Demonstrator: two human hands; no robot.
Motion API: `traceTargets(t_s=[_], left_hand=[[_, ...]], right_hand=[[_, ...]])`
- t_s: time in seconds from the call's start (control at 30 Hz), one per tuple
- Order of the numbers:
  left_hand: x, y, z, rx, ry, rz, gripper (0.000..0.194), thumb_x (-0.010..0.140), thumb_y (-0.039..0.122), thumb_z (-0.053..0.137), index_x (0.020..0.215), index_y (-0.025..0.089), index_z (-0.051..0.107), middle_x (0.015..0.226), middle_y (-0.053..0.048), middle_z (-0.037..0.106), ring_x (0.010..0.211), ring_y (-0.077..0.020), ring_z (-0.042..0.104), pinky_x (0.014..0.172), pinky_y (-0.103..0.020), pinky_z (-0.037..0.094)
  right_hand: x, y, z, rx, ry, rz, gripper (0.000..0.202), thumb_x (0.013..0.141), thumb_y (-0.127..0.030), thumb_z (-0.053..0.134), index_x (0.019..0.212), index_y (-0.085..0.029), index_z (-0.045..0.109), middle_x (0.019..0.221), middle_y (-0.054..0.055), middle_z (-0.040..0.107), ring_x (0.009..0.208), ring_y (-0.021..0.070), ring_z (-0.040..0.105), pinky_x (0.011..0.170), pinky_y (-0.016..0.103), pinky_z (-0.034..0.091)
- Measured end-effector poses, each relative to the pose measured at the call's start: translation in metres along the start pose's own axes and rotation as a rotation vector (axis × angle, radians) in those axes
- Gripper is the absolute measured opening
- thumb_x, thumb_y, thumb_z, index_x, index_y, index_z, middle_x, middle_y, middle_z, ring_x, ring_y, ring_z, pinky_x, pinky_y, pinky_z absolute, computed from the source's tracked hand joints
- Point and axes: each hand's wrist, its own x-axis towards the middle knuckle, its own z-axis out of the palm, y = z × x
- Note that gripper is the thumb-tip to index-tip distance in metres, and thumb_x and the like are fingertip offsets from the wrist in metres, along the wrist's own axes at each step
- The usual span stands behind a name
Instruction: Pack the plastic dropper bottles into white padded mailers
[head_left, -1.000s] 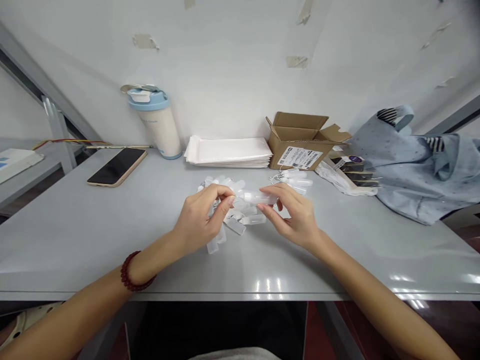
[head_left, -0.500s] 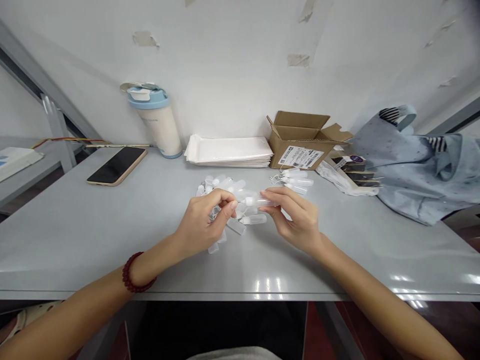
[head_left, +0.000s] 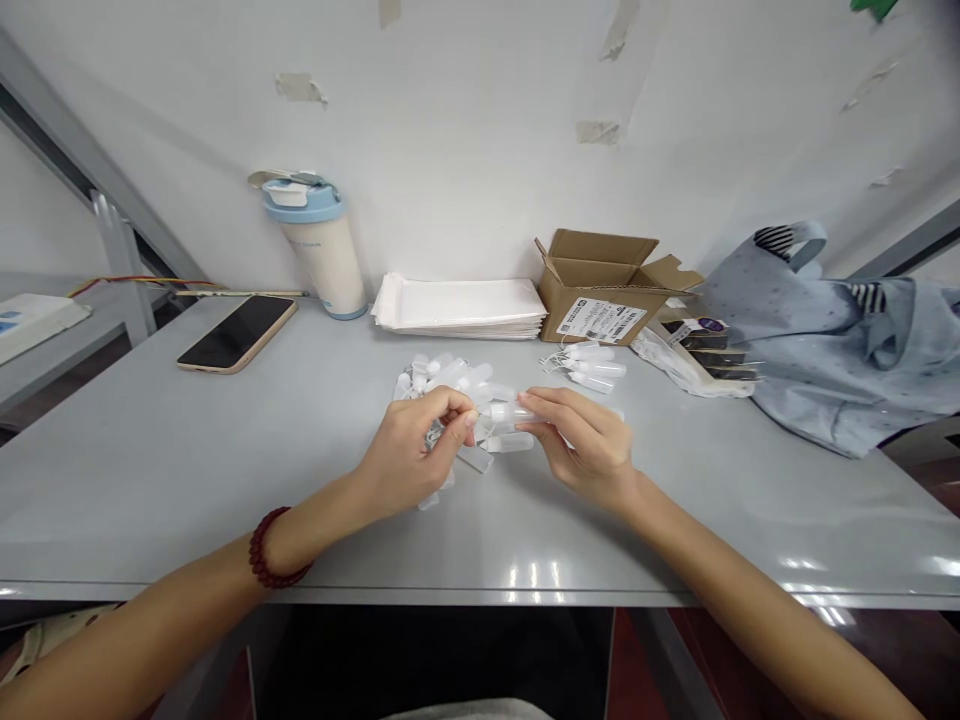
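Observation:
Between thumb and fingers, my right hand (head_left: 581,440) holds a small translucent bottle (head_left: 510,413) lying sideways, its white capped end toward the left. My left hand (head_left: 420,440) is pinched at that end; what lies between its fingertips is too small to make out. Under and behind both hands spreads a pile of similar bottles (head_left: 450,372) with white strings. Another bottle (head_left: 511,442) rests just below the held one. To the right, behind my right hand, a smaller group of bottles (head_left: 596,368) lies with its strings toward the left.
Along the wall stand a cream and blue tumbler (head_left: 326,260), a stack of white packets (head_left: 465,305) and an open cardboard box (head_left: 600,305). A phone (head_left: 238,333) lies at left. At right are a package (head_left: 705,355) and a blue cloth bag (head_left: 810,350).
The camera view has shifted slightly. My right hand and the held bottle have moved a little closer to my left hand, which keeps its pinch.

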Motion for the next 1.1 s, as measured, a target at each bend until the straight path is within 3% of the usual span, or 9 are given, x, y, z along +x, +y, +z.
traceTargets(t_s=[0.7,0.97,1.1], left_hand=[[0.0024,0.0001,-0.0038,-0.015,-0.103,-0.004,0.017,0.089,0.013,0.047,0.076,0.017,0.058,0.059,0.003,0.062,0.050,-0.0081,0.055,0.039,-0.016,0.035],[0.0035,0.0017,-0.0037,-0.009,-0.111,0.000,0.017,0.090,0.013,0.047,0.078,0.017,0.059,0.057,0.004,0.062,0.049,-0.0079,0.056,0.043,-0.016,0.041],[0.0052,-0.0029,-0.0049,0.016,-0.066,0.041,0.007,0.088,0.017,0.055,0.085,0.017,0.061,0.060,0.004,0.064,0.054,-0.0089,0.059,0.054,-0.018,0.049]], right_hand=[[-0.0005,0.0029,0.0003,0.007,-0.053,-0.050,0.027,0.088,-0.006,0.056,0.113,-0.014,0.058,0.090,0.013,0.071,0.077,0.0195,0.068,0.063,0.030,0.058],[0.0037,0.0040,-0.0011,0.015,-0.048,-0.070,0.028,0.087,-0.003,0.056,0.113,-0.014,0.057,0.090,0.014,0.070,0.076,0.0191,0.066,0.061,0.030,0.056],[0.0065,0.0026,-0.0021,0.004,-0.024,-0.080,0.032,0.086,-0.002,0.058,0.115,-0.016,0.057,0.093,0.013,0.069,0.078,0.0194,0.066,0.062,0.031,0.056]])
